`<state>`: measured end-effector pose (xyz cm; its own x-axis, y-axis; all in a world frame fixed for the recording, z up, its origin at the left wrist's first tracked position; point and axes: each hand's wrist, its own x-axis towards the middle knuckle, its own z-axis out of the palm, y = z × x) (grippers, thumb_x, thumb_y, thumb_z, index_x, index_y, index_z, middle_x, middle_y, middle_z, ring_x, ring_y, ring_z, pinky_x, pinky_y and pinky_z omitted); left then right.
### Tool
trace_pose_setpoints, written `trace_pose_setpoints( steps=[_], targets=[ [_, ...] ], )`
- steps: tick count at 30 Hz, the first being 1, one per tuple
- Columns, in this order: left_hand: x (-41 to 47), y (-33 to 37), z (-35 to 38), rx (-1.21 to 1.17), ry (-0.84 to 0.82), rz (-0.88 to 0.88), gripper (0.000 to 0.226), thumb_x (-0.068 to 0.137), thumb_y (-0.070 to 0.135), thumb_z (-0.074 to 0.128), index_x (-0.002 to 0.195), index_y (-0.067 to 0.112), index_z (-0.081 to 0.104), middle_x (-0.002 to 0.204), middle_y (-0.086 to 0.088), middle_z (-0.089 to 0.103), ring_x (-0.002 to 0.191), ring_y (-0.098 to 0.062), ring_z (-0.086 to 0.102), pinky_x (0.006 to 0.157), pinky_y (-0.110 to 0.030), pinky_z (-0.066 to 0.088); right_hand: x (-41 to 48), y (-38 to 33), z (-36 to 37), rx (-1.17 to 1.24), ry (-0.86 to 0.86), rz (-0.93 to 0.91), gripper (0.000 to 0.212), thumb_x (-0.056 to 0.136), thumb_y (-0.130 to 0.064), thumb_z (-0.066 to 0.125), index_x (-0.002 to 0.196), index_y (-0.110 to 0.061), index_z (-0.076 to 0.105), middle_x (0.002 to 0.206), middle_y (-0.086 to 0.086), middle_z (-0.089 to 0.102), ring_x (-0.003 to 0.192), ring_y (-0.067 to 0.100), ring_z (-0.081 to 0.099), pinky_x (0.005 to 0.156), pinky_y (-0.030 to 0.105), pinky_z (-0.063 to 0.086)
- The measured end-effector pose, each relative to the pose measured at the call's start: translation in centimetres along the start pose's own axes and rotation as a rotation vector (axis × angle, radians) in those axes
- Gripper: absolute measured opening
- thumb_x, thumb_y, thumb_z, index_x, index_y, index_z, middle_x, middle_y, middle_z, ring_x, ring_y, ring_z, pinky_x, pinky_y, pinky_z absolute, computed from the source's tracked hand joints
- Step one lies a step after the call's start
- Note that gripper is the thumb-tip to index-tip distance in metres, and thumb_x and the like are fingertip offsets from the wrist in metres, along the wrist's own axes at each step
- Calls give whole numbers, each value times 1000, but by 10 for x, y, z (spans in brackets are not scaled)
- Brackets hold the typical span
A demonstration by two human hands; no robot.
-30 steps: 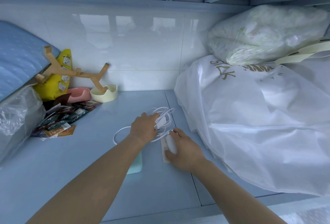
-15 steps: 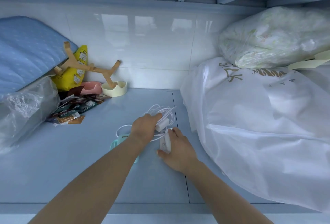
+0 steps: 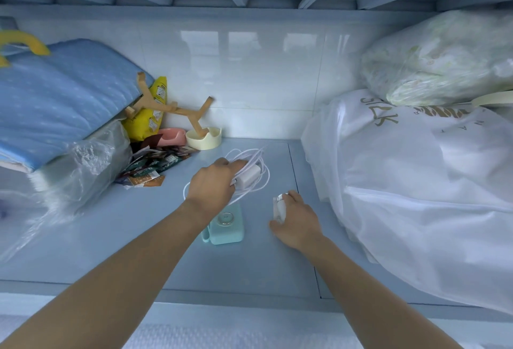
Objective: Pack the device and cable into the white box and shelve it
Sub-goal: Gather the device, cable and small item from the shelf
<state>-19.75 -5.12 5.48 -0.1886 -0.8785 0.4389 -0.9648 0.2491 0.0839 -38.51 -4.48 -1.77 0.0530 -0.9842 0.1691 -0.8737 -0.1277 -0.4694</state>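
On the pale blue shelf [image 3: 125, 237], the left hand [image 3: 212, 184] curls its fingers round a coiled white cable [image 3: 251, 175] and its plug block. The mint-green rectangular device [image 3: 227, 225] lies flat beneath that wrist. The right hand [image 3: 298, 222] pinches a small white oblong item [image 3: 279, 209].

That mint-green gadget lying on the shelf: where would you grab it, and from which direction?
Pinch the mint-green gadget across its two long side edges, coming down from above at its near end. It lies flat with the button face up, so the rounded sides are the free surfaces. The left hand, gripping the cable, crowds its far end.
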Motion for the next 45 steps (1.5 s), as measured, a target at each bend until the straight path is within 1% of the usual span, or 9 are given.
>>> trace_pose_setpoints(
  steps=[10, 18, 22, 24, 29, 32, 36, 41, 45],
  targets=[
    [-55, -32, 7, -3, -131, -96, 45, 85, 26, 51, 129, 30, 41, 102, -7, 52, 86, -34, 61, 63, -34, 43, -13, -36, 15, 23, -71, -23, 47, 75, -31, 59, 118, -20, 44, 137, -9, 32, 103, 26, 52, 80, 31, 46],
    [-67, -31, 8, -134, -216, -24, 60, 86, 49, 36, 141, 29, 21, 133, -8, 36, 102, -34, 54, 78, -39, 45, -21, -49, 9, 100, -69, -20, 28, 90, -24, 42, 115, -13, 51, 131, 2, 41, 111, 28, 51, 88, 34, 44],
    [-68, -33, 15, -115, -264, 0, 84, 72, 70, 44, 141, 32, 14, 153, -4, 12, 116, -33, 47, 87, -41, 44, -22, -50, 10, 116, -98, -54, 28, 83, -18, 51, 110, -12, 51, 121, 1, 45, 108, 27, 52, 87, 36, 46],
    [-67, -35, 20, -107, -247, 2, 102, 58, 80, 50, 141, 34, 11, 154, -2, 7, 118, -31, 46, 89, -41, 44, -22, -47, 10, 135, -122, -35, 36, 79, -23, 58, 113, -18, 49, 127, -2, 43, 120, 21, 45, 92, 36, 44],
    [-62, -35, 36, -111, -166, -3, 109, 52, 68, 67, 140, 31, 13, 152, -2, 6, 113, -30, 47, 82, -38, 47, -23, -41, 11, 122, -131, 10, 57, 76, -33, 65, 128, -30, 42, 147, 0, 30, 136, 20, 29, 103, 34, 37],
    [-57, -32, 39, -154, -130, -3, 110, 52, 66, 70, 140, 29, 17, 153, -3, -2, 124, -31, 34, 88, -40, 47, -23, -39, 9, 68, -127, -4, 51, 73, -37, 64, 120, -35, 44, 132, -2, 43, 125, 21, 40, 95, 36, 43],
    [-51, -31, 37, -92, -112, 88, 101, 56, 64, 70, 137, 20, 27, 144, 2, 15, 126, -27, 28, 85, -39, 51, -24, -37, 4, 24, -114, -18, 53, 75, -40, 64, 124, -37, 43, 125, -2, 44, 117, 20, 46, 91, 33, 44],
    [-51, -28, 36, 62, -144, 183, 100, 68, 59, 61, 145, 23, 9, 143, -6, 21, 133, -36, 21, 82, -40, 53, -24, -44, 4, 9, -115, -13, 41, 77, -30, 60, 116, -33, 47, 112, 2, 47, 106, 25, 49, 89, 39, 46],
    [-51, -23, 38, 128, -204, 239, 88, 75, 53, 56, 144, 42, 1, 147, -17, 10, 130, -43, 21, 91, -41, 49, -21, -46, 3, -4, -132, -6, 42, 77, -17, 54, 117, -26, 47, 113, 6, 45, 101, 27, 48, 87, 38, 46]
  ],
)
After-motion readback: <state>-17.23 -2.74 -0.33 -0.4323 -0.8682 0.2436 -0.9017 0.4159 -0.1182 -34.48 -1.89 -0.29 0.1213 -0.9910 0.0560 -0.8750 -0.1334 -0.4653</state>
